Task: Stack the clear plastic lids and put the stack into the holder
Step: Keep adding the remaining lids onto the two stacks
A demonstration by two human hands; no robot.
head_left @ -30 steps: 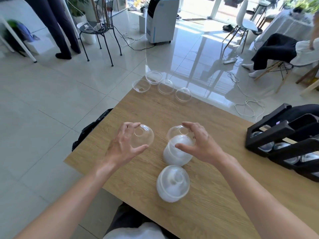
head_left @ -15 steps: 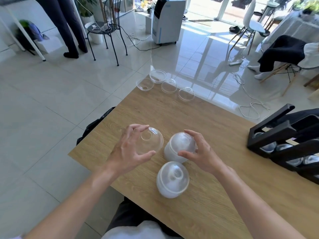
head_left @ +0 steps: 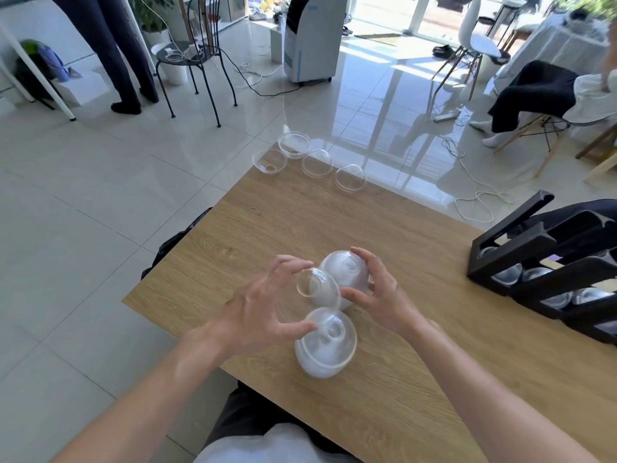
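Left hand (head_left: 257, 315) grip curled round single clear lid (head_left: 317, 289), held above desk (head_left: 267, 235); right hand (head_left: 380, 295) grips frosted-looking lid stack (head_left: 347, 274) just beside it; second stack (head_left: 325, 344) near front desk edge; four loose lids (head_left: 309, 160) at far corner edge; black holder (head_left: 547, 262) at right, bare wood between.
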